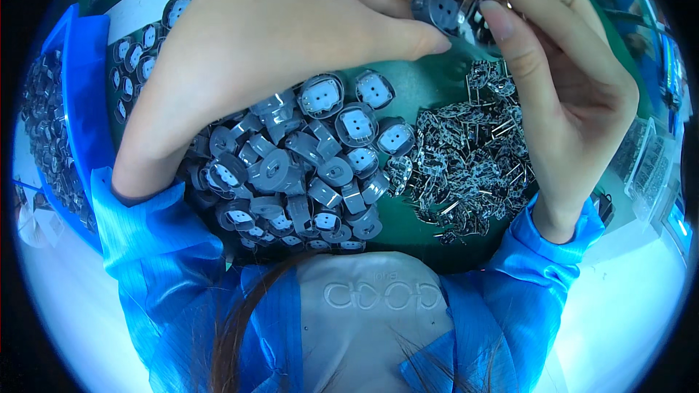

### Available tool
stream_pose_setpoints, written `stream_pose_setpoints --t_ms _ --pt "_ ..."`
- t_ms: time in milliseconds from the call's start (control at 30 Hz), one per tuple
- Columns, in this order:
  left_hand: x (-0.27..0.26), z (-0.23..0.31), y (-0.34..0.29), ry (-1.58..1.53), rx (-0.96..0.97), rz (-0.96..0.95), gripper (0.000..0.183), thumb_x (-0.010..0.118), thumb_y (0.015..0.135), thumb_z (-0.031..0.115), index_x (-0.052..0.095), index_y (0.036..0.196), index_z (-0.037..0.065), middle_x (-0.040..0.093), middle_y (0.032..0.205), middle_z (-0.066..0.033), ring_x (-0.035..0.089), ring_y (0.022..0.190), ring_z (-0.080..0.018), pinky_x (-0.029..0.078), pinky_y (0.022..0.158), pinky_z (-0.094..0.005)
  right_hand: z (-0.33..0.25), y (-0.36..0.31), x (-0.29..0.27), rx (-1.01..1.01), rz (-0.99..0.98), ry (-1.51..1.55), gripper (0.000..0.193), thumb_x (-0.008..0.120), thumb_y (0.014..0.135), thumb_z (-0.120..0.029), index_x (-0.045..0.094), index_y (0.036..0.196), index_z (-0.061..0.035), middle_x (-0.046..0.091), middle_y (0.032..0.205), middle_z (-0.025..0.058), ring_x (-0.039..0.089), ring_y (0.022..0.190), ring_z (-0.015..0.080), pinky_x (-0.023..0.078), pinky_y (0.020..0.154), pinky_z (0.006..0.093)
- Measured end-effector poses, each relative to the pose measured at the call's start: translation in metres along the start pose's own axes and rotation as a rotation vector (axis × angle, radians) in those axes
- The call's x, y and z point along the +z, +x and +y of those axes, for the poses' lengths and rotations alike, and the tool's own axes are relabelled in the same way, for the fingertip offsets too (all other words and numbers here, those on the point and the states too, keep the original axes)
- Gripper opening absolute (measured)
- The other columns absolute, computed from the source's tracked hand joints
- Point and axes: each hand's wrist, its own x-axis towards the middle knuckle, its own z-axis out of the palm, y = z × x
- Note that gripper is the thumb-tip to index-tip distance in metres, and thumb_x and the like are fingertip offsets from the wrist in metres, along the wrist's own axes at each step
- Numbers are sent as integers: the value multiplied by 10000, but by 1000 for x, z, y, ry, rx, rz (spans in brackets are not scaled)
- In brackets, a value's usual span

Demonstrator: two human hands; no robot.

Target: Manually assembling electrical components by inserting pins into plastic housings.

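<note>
My left hand (291, 36) reaches across the upper middle with its thumb and fingers closed on a dark grey rounded plastic housing (439, 9), which has small dark holes in its face. Against the housing's right side, my right hand (564, 65) pinches a small shiny dark part (477, 23) between thumb and fingers. Its exact kind is hard to make out, as the fingertips cover much of it. Below my left hand lies a heap of similar grey housings (273, 167), several with pale two-holed faces. Under my right hand is a pile of small metal-legged pieces (473, 156).
The piles rest on a green work mat (419, 84). More pale-faced housings (135, 57) stand at the left, beside a blue bin (91, 94) with grey parts in it. A clear plastic tray (644, 171) is at the right edge.
</note>
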Motion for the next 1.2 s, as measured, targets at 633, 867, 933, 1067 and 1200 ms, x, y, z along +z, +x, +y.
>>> stream_pose_setpoints --t_ms 633,867,933,1067,1200 --pt "-7 -19 6 -286 -20 -216 343 735 891 -8 626 1211 -67 709 1075 -209 714 952 -193 632 853 -325 0 8 29 -352 492 -58 233 747 813 131 688 1033 81 725 997 137 714 904 193 588 848 299" --pt "-9 -18 7 -364 -99 -217 339 683 913 -18 616 1239 -81 704 1106 -224 718 971 -210 621 842 -308 34 10 33 -300 442 384 223 731 820 142 677 1030 90 709 1039 145 699 950 215 577 887 333" --pt "-11 -17 5 -359 -154 -189 315 697 896 -30 635 1200 -84 714 1073 -219 722 935 -195 616 815 -290 29 10 31 -316 405 284 258 738 821 132 669 1066 89 704 1062 146 692 975 213 572 901 339" --pt "-11 -16 4 -352 -238 -149 279 716 869 -47 663 1141 -87 730 1025 -211 728 882 -173 608 773 -261 14 8 36 -183 335 300 338 703 898 51 624 1226 72 679 1154 153 666 1071 212 562 941 355" --pt "-9 -6 2 -244 -113 -80 226 697 860 -80 681 1085 -84 737 991 -200 729 863 -177 607 762 -275 6 3 34 231 68 891 353 548 1029 -71 545 1350 76 662 1208 155 652 1119 202 553 971 355"
